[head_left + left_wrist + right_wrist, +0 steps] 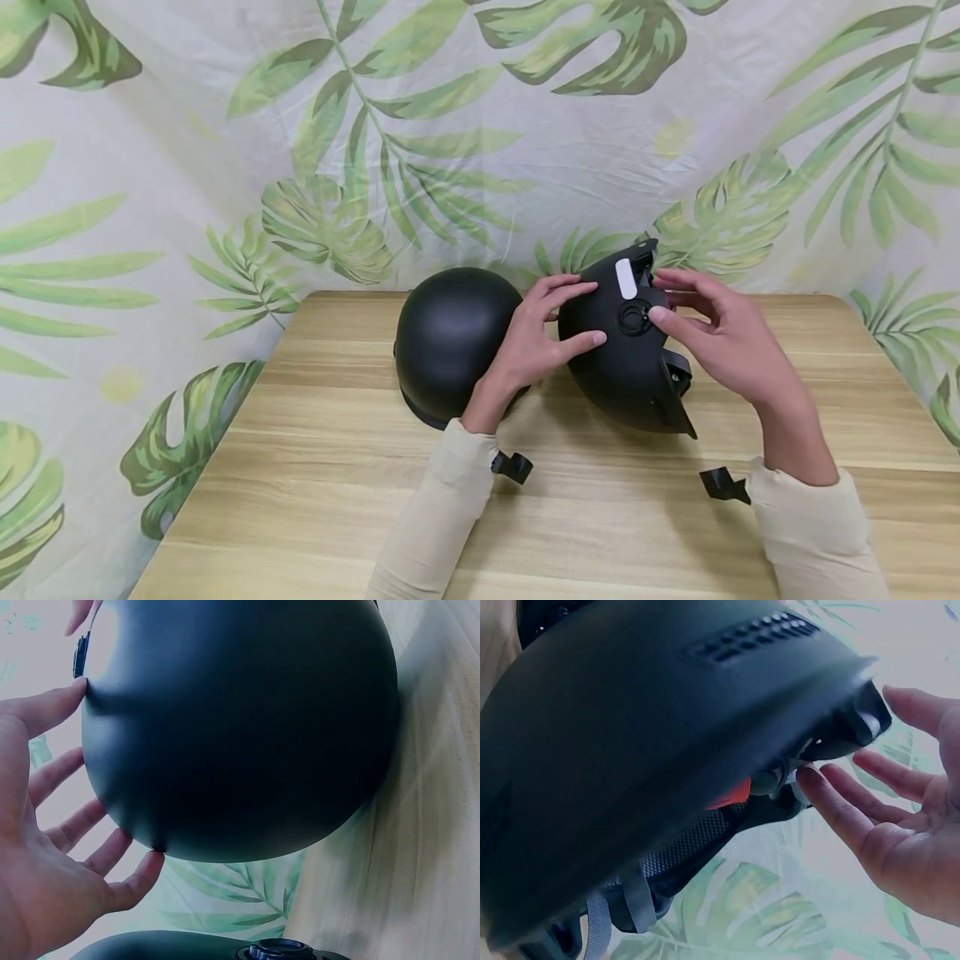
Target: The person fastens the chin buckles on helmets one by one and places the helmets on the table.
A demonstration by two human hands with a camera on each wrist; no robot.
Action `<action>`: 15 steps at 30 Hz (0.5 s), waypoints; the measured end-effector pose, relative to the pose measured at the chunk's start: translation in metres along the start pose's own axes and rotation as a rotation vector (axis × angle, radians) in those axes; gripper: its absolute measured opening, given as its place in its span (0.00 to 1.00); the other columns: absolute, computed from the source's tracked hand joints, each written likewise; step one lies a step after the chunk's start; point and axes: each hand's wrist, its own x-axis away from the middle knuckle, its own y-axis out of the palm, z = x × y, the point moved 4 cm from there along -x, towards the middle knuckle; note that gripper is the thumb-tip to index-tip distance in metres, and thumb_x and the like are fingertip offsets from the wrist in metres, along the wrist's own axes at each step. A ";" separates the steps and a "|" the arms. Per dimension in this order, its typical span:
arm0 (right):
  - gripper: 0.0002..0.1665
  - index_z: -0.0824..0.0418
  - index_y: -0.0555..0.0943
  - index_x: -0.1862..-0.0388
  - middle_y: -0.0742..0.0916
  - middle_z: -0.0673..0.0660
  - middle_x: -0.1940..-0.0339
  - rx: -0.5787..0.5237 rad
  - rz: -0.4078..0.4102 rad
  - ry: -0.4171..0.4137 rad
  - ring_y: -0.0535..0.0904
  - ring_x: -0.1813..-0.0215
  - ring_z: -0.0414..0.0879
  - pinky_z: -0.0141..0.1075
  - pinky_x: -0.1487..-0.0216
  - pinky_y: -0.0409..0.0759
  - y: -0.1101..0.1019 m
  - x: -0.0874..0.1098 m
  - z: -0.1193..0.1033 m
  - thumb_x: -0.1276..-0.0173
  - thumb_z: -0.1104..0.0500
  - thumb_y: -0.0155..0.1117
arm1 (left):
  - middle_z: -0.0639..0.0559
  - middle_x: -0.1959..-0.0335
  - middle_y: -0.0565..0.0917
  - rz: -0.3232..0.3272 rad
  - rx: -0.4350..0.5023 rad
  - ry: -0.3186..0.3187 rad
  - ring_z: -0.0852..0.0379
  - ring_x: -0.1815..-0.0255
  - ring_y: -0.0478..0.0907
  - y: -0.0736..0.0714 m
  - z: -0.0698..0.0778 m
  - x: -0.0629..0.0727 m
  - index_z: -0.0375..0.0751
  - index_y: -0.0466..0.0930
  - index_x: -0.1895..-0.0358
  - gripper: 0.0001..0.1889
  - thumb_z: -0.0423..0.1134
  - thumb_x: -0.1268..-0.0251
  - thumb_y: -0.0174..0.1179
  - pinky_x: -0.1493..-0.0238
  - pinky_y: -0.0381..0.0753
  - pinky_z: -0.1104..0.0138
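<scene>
A black helmet [618, 358] lies tilted on its side, with its rim toward the right. It has a white oblong patch [626, 278] and a round side fitting [634, 317]. My left hand [532, 329] presses spread fingertips and thumb against its smooth shell, also seen in the left wrist view. At the rim, my right hand [716, 333] has its thumb beside the round fitting and its fingers inside the edge. In the right wrist view those fingers touch near the grey straps [637, 900]; an orange part [731, 795] shows inside.
A second black helmet [457, 342] sits dome up on the wooden table [315, 467], just left of the tilted one and partly behind my left hand. A leaf-patterned cloth [450, 125] hangs behind the table. Small black mounts [513, 467] stick out by both wrists.
</scene>
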 end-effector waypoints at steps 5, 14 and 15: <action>0.29 0.57 0.77 0.25 0.82 0.58 0.32 0.024 0.019 -0.005 0.78 0.36 0.34 0.18 0.42 0.77 0.005 -0.001 -0.003 0.22 0.55 0.69 | 0.50 0.26 0.71 0.003 0.000 -0.003 0.53 0.25 0.68 -0.001 0.001 0.000 0.52 0.81 0.29 0.31 0.45 0.36 0.77 0.37 0.80 0.44; 0.26 0.57 0.80 0.27 0.87 0.61 0.41 0.087 0.040 -0.003 0.81 0.46 0.27 0.18 0.49 0.79 0.007 0.002 -0.008 0.21 0.54 0.68 | 0.49 0.26 0.72 0.004 -0.007 0.000 0.52 0.25 0.68 -0.001 0.002 0.000 0.51 0.81 0.29 0.32 0.45 0.36 0.77 0.35 0.80 0.43; 0.26 0.58 0.79 0.27 0.88 0.62 0.41 0.090 0.038 -0.001 0.81 0.46 0.27 0.18 0.50 0.80 0.007 0.002 -0.009 0.21 0.54 0.68 | 0.49 0.26 0.72 0.003 -0.007 0.000 0.51 0.25 0.68 -0.001 0.002 0.000 0.51 0.81 0.29 0.32 0.45 0.36 0.77 0.35 0.79 0.42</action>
